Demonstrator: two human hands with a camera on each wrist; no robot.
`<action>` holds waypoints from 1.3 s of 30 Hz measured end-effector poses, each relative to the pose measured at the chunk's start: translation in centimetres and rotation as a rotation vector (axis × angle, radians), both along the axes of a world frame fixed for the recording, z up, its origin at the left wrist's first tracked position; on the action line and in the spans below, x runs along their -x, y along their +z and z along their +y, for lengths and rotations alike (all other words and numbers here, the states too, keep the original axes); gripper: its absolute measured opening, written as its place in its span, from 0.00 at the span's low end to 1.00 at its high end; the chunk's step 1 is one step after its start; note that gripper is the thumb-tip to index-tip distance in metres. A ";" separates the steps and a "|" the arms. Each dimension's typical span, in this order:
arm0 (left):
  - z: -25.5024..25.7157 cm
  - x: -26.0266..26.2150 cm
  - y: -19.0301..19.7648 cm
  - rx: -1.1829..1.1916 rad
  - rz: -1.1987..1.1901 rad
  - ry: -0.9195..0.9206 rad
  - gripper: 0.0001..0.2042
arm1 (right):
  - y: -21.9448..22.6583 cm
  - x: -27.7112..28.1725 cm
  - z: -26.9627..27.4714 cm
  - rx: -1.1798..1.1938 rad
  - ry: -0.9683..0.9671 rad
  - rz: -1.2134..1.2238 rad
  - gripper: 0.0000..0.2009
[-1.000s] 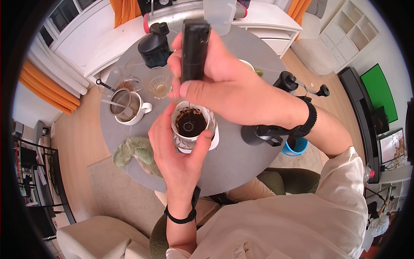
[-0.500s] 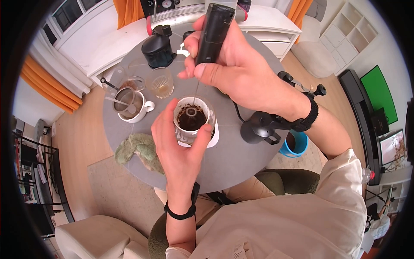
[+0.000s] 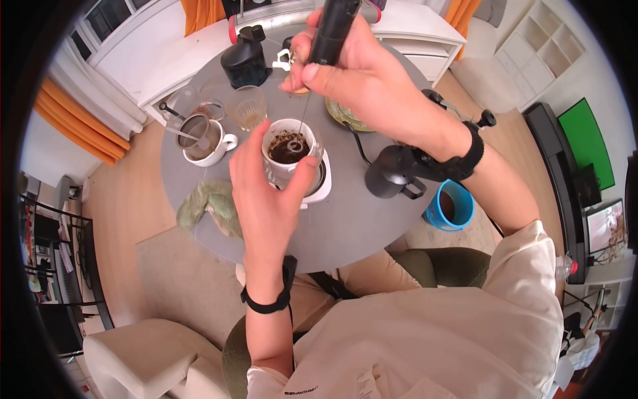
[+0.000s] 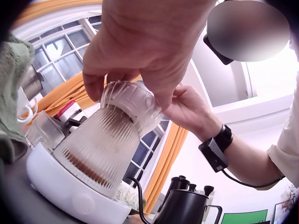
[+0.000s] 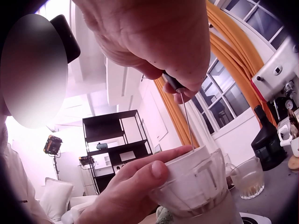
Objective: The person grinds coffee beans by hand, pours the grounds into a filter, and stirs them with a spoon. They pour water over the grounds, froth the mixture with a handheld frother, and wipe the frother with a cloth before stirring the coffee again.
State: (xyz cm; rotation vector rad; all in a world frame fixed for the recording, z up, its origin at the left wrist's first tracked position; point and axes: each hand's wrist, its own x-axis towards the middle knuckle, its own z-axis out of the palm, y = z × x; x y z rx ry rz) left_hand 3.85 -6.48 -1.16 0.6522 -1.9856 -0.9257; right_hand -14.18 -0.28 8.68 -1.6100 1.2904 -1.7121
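Observation:
My left hand (image 3: 266, 199) holds the clear dripper (image 4: 133, 105), thumb and fingers on opposite sides of its rim. A white filter with dark, wet coffee grounds (image 3: 284, 149) lines it. Beneath is a ribbed glass carafe (image 4: 100, 144) with brown liquid low inside, standing on a white scale (image 4: 70, 186). Above and to the right, my right hand (image 3: 379, 93) grips the black handle (image 3: 334, 30) of a stirring tool. Its thin metal shaft (image 5: 188, 120) reaches down into the filter, with a ring at its lower end among the grounds.
Left of the dripper are a white mug (image 3: 216, 154) with a strainer, a glass (image 3: 247, 110) and a green cloth (image 3: 206, 203). A black grinder-like container (image 3: 244, 65) stands behind. To the right are a black kettle (image 3: 387, 174) and a blue bucket (image 3: 435, 214).
The tool's handle has moved right and farther up the head view, and my right hand with it. My left hand stays at the dripper. The head view has shifted slightly.

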 end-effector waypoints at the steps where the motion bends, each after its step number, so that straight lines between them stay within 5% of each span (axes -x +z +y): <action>1: -0.3 -0.1 0.2 0.027 -0.016 -0.027 0.35 | 0.0 0.0 0.1 -0.006 0.007 0.007 0.23; 3: -1.2 -0.1 0.5 0.134 -0.042 -0.062 0.34 | 0.0 -0.1 0.6 -0.007 0.015 0.021 0.12; 7: -1.9 -0.1 1.8 0.124 -0.084 -0.067 0.31 | 1.0 -1.1 1.1 0.032 -0.071 0.069 0.18; 11: -2.6 -0.2 3.1 -0.177 0.132 -0.143 0.29 | 1.8 -2.0 1.6 0.177 -0.170 0.084 0.33; 15: -2.3 -1.2 4.8 -0.164 0.093 -0.111 0.31 | 3.3 -2.0 1.7 0.164 -0.202 0.101 0.31; 18: -2.2 -1.3 4.8 -0.234 0.159 -0.149 0.33 | 3.6 -1.9 0.3 0.444 -0.250 0.083 0.21; 24: -2.3 -1.1 3.5 -0.297 0.206 -0.070 0.35 | 5.6 -3.6 3.7 0.258 -0.231 -0.026 0.23; 39: -1.7 -0.8 4.2 -0.285 0.184 -0.084 0.38 | 5.2 -3.5 3.4 0.217 -0.272 0.038 0.27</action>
